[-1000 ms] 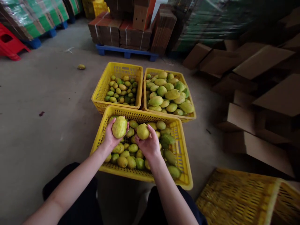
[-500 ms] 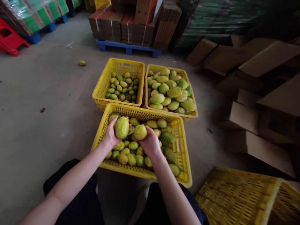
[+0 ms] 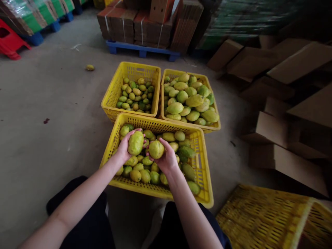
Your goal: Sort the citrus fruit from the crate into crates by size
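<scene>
In my left hand (image 3: 124,148) is a large yellow-green lemon (image 3: 135,143), gripped from its left side with fingertips curling behind it. My right hand (image 3: 168,157) is wrapped round a second, rounder lemon (image 3: 156,149), one end of which faces me. The two fruits are side by side, a small gap apart, above the near yellow crate (image 3: 207,173). Many loose lemons (image 3: 145,176) of green and yellow lie in that crate, partly hidden by my hands and forearms.
Behind stand a crate (image 3: 110,91) of small lemons and a crate (image 3: 217,119) heaped with larger ones. Another yellow crate (image 3: 259,218) is at lower right. Cardboard boxes (image 3: 295,166) line the right. A stray lemon (image 3: 90,67) lies on the floor; a blue pallet (image 3: 142,51) bears flattened cartons.
The right hand's lemon has turned so that its end faces me more, and its fingertips now show at the fruit's left. The left hand still holds its lemon, nearly unmoved.
</scene>
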Demonstrator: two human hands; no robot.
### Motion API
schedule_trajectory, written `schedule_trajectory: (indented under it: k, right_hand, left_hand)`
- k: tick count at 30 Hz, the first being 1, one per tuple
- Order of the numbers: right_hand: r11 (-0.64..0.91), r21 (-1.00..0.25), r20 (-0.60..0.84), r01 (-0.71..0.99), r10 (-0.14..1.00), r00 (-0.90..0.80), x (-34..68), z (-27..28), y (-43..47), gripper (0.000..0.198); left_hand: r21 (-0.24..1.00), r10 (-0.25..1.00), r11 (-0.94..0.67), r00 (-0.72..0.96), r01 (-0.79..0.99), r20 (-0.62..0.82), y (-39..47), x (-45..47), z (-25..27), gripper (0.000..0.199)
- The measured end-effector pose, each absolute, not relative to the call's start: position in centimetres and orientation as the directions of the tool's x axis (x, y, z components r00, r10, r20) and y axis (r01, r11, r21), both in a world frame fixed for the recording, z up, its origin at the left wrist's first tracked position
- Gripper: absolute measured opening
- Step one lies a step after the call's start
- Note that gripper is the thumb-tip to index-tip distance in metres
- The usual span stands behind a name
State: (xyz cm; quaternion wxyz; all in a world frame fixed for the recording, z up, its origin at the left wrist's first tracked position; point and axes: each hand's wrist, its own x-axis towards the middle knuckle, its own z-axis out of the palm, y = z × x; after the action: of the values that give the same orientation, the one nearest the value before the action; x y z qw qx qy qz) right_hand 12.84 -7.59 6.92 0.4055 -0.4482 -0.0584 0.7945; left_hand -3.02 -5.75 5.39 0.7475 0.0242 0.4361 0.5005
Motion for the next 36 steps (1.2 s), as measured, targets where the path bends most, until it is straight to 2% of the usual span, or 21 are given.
schedule_trajectory:
  k: [5, 9, 12, 17, 22, 24, 27, 32, 36]
  right_hand:
    - [-0.617, -0.423, -0.671, -0.663, 0.705, -0.229, 12.9, 6.6, -7.7, 0.018]
    - [-0.617, -0.395, -0.717, -0.681, 0.670, -0.192, 13.0, 6.1, -7.6, 0.019]
    - [-0.647, -0.367, -0.729, -0.669, 0.646, -0.225, 13.1, 5.6, -7.6, 0.022]
    - [-0.678, -0.331, -0.717, -0.656, 0.633, -0.292, 12.8, 5.4, -7.7, 0.025]
    - [-0.658, -0.340, -0.768, -0.672, 0.606, -0.206, 12.1, 5.8, -8.0, 0.018]
    - [-0.652, -0.316, -0.775, -0.689, 0.596, -0.209, 12.1, 5.8, -8.1, 0.015]
    - [-0.655, -0.279, -0.758, -0.703, 0.599, -0.258, 12.3, 5.7, -8.0, 0.019]
    - [-0.667, -0.265, -0.709, -0.696, 0.624, -0.329, 12.7, 5.7, -7.8, 0.020]
    - [-0.656, -0.263, -0.728, -0.708, 0.617, -0.300, 13.0, 5.9, -7.6, 0.019]
  left_hand:
    - [0.508, 0.796, 0.478, 0.110, -0.717, -0.595, -5.8, -3.1, 5.3, 0.025]
    - [0.584, 0.832, 0.468, 0.107, -0.663, -0.545, -6.1, -3.1, 4.9, 0.026]
    - [0.669, 0.873, 0.411, 0.056, -0.619, -0.484, -6.3, -2.8, 4.6, 0.023]
    - [0.708, 0.895, 0.357, 0.007, -0.609, -0.445, -6.3, -2.5, 4.3, 0.022]
    - [0.836, 0.958, 0.240, -0.022, -0.493, -0.287, -6.7, -2.4, 4.4, 0.022]
    - [0.848, 0.963, 0.228, -0.019, -0.479, -0.269, -6.8, -2.4, 4.6, 0.021]
    - [0.767, 0.929, 0.314, 0.014, -0.559, -0.370, -6.6, -2.3, 4.8, 0.018]
    - [0.517, 0.804, 0.479, 0.120, -0.709, -0.582, -5.8, -2.4, 4.8, 0.022]
    - [0.331, 0.725, 0.521, 0.202, -0.787, -0.659, -5.7, -2.6, 5.0, 0.033]
